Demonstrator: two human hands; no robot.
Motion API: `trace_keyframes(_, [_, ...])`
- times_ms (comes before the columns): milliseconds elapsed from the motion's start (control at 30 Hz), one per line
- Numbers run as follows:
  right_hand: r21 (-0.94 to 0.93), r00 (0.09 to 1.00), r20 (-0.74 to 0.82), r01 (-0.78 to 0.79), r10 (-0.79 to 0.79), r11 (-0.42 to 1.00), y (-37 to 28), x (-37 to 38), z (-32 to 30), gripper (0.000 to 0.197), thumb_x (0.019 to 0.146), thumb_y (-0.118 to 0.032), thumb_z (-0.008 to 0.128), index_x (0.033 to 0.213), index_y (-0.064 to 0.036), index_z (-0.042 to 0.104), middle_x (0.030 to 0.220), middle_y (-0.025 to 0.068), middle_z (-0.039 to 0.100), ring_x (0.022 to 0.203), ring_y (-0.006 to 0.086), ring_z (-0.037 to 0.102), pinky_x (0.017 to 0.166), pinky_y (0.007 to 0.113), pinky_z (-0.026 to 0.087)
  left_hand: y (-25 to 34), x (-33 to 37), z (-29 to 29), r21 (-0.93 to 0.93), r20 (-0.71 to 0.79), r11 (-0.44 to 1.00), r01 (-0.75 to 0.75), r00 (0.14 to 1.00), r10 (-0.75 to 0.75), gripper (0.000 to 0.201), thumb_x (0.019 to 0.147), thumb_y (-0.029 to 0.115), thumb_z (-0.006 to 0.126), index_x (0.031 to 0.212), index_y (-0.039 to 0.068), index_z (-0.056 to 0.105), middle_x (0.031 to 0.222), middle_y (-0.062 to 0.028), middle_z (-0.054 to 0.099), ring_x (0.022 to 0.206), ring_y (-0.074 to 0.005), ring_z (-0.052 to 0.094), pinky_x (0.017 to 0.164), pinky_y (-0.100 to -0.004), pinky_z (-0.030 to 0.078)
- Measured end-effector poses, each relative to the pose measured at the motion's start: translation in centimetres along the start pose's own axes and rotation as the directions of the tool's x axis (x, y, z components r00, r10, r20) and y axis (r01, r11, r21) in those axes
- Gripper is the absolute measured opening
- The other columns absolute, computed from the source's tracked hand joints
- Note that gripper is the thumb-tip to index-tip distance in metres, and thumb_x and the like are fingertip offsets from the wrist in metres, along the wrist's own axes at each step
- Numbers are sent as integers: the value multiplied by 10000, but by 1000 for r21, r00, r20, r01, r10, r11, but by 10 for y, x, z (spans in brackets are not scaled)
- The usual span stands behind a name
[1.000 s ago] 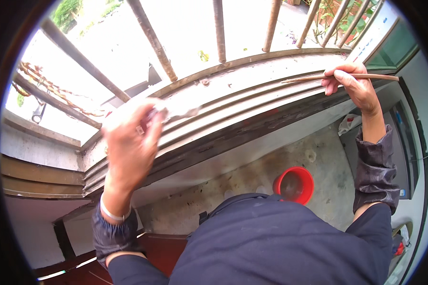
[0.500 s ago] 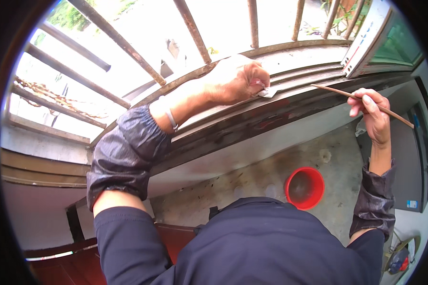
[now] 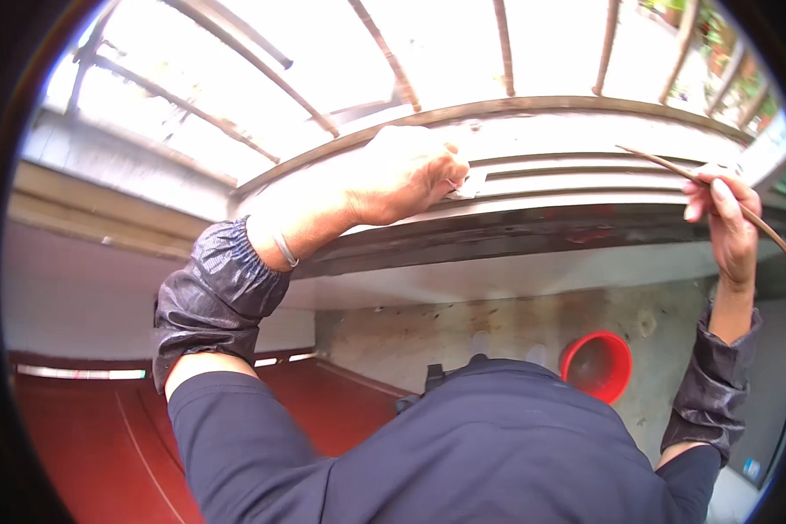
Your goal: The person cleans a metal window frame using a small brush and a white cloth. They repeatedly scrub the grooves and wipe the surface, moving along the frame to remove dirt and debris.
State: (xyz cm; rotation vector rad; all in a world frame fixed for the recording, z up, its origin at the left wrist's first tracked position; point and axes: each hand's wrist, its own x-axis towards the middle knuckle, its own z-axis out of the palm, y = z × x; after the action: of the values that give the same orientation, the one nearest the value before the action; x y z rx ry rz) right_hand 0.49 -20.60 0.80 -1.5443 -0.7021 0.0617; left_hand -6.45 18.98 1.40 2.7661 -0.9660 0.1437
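My left hand [image 3: 410, 175] is closed on a crumpled white cloth or tissue [image 3: 468, 187], pressed down at the window track [image 3: 568, 175]. Only a corner of the white piece shows past the fingers, so its kind is not certain. Off to the right, my right hand [image 3: 727, 210] pinches a thin brown wooden stick [image 3: 664, 162] between thumb and fingers. The stick's pointed end reaches left over the sill, and its other end slants down to the right. Dark sleeve covers wrap both forearms.
Rusty metal bars [image 3: 389, 57] stand along the outer edge of the sill. A red bucket [image 3: 620, 367] with liquid in it is on the concrete floor [image 3: 463, 327] below. A dark grey cabinet-like box [image 3: 773, 384] stands at the right, beside the window frame [image 3: 777, 148].
The view has turned, shifting the bucket and my right hand rightward in the picture. My left hand, still gripping the white piece, has moved slightly left along the track.
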Motion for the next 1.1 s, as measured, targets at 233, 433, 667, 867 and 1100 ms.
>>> trace_keyframes(233, [1,995,-24,93,-93,996,14,-3,-36,295,952,-134,407,1148,43,538,976,149,617,699,108,519,695,226,423,5,-103,-55,200,157,886,419,878,-451,71,778,97,609,831,53,596,783,-132,594,732,-309,591,658,-368,471])
trace_keyframes(433, [-22,984,-73,159,-161,987,15,3,-31,296,952,-163,417,1120,53,530,933,156,603,671,156,533,654,241,443,-9,-179,-79,543,195,678,496,711,-676,100,751,106,572,822,63,628,757,-157,623,749,-328,617,660,-402,498])
trace_keyframes(667, [-72,975,-165,140,-150,988,1,4,-4,260,935,-143,440,1008,68,573,875,174,643,648,203,601,595,269,495,-20,-213,-102,685,-84,521,510,765,-638,80,722,95,536,719,68,611,703,-129,607,732,-309,612,651,-399,490])
trace_keyframes(867, [-52,981,-116,150,-155,987,16,1,-20,265,942,-144,428,1043,60,564,903,166,637,657,180,580,612,255,476,-5,-182,-103,382,114,598,704,606,-787,161,756,161,627,806,8,622,718,-133,611,678,-272,598,621,-357,470])
trace_keyframes(1100, [-71,990,-70,120,-125,990,28,2,-34,275,951,-145,413,1084,51,554,936,157,629,667,153,555,632,239,455,-17,-198,-90,550,157,567,613,591,-791,119,750,103,565,743,10,639,709,-202,617,726,-328,631,655,-400,506])
